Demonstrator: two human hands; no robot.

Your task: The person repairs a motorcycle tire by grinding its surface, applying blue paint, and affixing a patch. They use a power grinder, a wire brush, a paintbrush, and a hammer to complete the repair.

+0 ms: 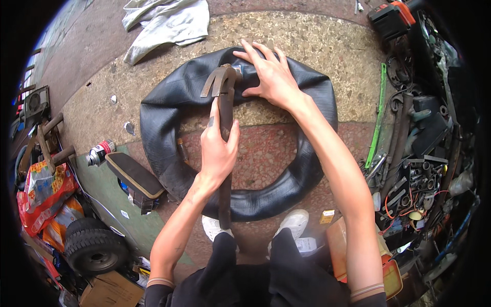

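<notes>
A black rubber inner tube (159, 130) lies on the ground in front of my feet, wrinkled at its far side. My left hand (217, 153) is wrapped round the dark handle of a claw hammer (225, 204), its index finger stretched along the handle. The hammer's head rests at or just above the far part of the tube; whether it touches, I cannot tell. Beside the head shows a bit of a small blue patch (239, 70), partly covered. With fingers spread, my right hand (273, 77) lies on the tube just right of the patch. A brass-coloured valve stem (181, 149) sticks out at the inner left edge.
A grey cloth (169, 25) lies at the far left. Left of the tube are a small can (101, 152), a long dark brush-like block (134, 174) and a small wheel (96, 250). Metal tools (419, 179) and a green strip (377, 115) crowd the right side.
</notes>
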